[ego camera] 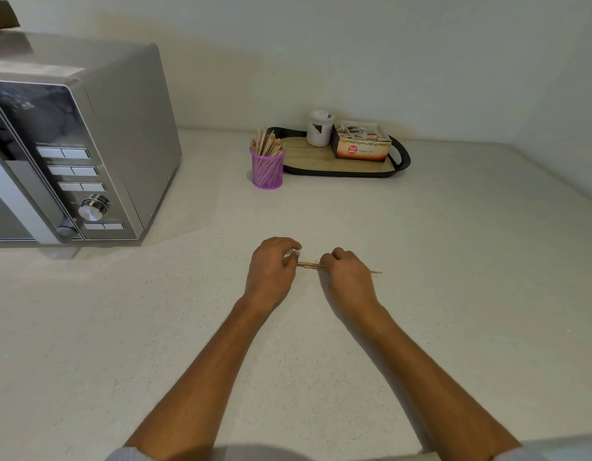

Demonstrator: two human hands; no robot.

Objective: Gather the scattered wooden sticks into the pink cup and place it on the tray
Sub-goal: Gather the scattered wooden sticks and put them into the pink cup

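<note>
Most sticks [267,144] already in cup [268,171]; last bundle [309,265] gripped by right hand [349,277], left hand [271,264] curled at its end. Cup beside tray [401,154], not yet on it.

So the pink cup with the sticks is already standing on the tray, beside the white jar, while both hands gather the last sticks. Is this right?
Not quite. In the head view the pink cup stands on the counter, just off the left end of the tray, not on it. The white jar is on the tray. The rest holds: the left hand and right hand gather the last sticks.
</note>
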